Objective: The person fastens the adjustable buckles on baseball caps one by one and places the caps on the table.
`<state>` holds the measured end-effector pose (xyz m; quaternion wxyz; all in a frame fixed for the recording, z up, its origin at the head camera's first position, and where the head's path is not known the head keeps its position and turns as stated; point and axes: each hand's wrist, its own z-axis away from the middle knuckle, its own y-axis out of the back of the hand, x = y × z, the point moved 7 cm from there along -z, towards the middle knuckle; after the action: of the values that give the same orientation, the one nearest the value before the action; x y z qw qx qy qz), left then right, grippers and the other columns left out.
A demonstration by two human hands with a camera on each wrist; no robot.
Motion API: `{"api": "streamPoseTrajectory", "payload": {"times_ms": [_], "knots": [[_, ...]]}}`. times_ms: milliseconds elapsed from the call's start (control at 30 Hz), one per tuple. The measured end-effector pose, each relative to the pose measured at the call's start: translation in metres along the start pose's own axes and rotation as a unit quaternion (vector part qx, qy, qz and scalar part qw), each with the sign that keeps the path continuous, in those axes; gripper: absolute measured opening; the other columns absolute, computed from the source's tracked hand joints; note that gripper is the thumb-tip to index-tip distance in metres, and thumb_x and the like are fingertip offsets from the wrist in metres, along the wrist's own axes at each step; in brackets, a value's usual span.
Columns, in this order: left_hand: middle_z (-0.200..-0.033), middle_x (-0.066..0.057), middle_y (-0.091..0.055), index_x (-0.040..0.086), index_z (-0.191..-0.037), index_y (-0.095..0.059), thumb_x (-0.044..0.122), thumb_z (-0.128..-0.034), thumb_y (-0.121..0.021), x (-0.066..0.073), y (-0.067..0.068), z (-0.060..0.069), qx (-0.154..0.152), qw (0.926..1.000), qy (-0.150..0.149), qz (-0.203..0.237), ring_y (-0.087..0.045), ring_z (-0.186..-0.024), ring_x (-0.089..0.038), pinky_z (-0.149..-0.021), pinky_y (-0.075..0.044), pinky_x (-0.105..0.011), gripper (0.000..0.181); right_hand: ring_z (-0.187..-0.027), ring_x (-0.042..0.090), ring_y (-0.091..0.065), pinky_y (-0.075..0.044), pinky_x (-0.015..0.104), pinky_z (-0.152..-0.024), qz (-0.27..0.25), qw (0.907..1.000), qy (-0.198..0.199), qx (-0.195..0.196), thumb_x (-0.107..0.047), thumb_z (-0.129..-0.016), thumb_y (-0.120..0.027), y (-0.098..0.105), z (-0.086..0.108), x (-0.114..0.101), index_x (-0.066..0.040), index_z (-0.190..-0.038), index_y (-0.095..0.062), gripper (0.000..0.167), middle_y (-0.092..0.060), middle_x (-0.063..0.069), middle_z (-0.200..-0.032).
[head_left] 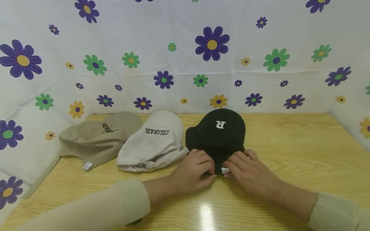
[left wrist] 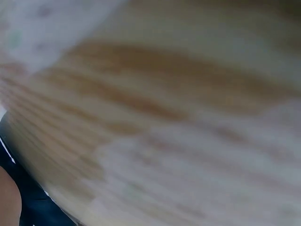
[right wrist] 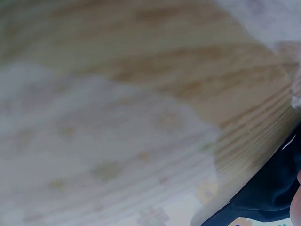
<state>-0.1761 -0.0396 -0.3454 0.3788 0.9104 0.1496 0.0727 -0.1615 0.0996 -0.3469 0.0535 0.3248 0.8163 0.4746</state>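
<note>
A black cap [head_left: 222, 136] with a white letter R lies on the table, its rounded end away from me. My left hand [head_left: 194, 170] grips its near left edge with curled fingers. With bent fingers, my right hand [head_left: 245, 170] holds the near right edge, beside a small silvery piece [head_left: 225, 170]. The fingertips of both hands are partly hidden. To the left lie a light grey cap [head_left: 162, 123] and a tan cap [head_left: 124, 123], both lettered. Dark cap fabric [left wrist: 35, 205] shows at the left wrist view's lower corner, and more fabric [right wrist: 265, 200] in the right wrist view.
The wooden table [head_left: 295, 138] extends to the right of the black cap. Behind it hangs a white flowered cloth [head_left: 185, 29], which also lines the sides. The grey cap touches or overlaps the tan cap.
</note>
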Motion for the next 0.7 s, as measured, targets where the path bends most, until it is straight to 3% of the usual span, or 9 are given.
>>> {"api": "streamPoseTrajectory", "payload": {"times_ms": [300, 533, 700], "knots": [[-0.087, 0.006, -0.064, 0.017, -0.076, -0.062, 0.016, -0.0762, -0.081, 0.0024, -0.0006, -0.002, -0.012, 0.9996, 0.011, -0.024, -0.058, -0.085, -0.01, -0.08, -0.044, -0.027, 0.018, -0.09, 0.02, -0.051, -0.037, 0.036, -0.076, 0.01, 0.9999, 0.002, 0.006, -0.039, -0.11, -0.023, 0.0002, 0.0007, -0.0005, -0.008, -0.102, -0.064, 0.052, -0.06, 0.001, -0.095], [-0.084, 0.008, -0.062, 0.019, -0.08, -0.063, 0.021, -0.0698, -0.079, 0.0024, 0.0005, -0.0016, -0.033, 0.9946, 0.007, -0.098, -0.057, -0.082, -0.011, -0.077, -0.042, -0.03, 0.019, -0.089, 0.021, -0.05, -0.036, 0.038, -0.076, 0.011, 0.9999, -0.002, -0.001, -0.04, -0.11, -0.021, 0.0006, 0.0002, 0.0011, -0.007, -0.103, -0.064, 0.055, -0.059, 0.002, -0.095], [-0.08, 0.008, -0.061, 0.018, -0.078, -0.062, 0.017, -0.0676, -0.077, 0.0025, 0.0024, -0.001, -0.045, 0.9924, 0.006, -0.115, -0.056, -0.079, -0.012, -0.076, -0.042, -0.03, 0.018, -0.088, 0.021, -0.05, -0.035, 0.04, -0.076, 0.014, 0.9999, -0.008, -0.004, -0.04, -0.11, -0.018, 0.0008, 0.0008, 0.0012, -0.007, -0.103, -0.065, 0.057, -0.059, 0.003, -0.093]]}}
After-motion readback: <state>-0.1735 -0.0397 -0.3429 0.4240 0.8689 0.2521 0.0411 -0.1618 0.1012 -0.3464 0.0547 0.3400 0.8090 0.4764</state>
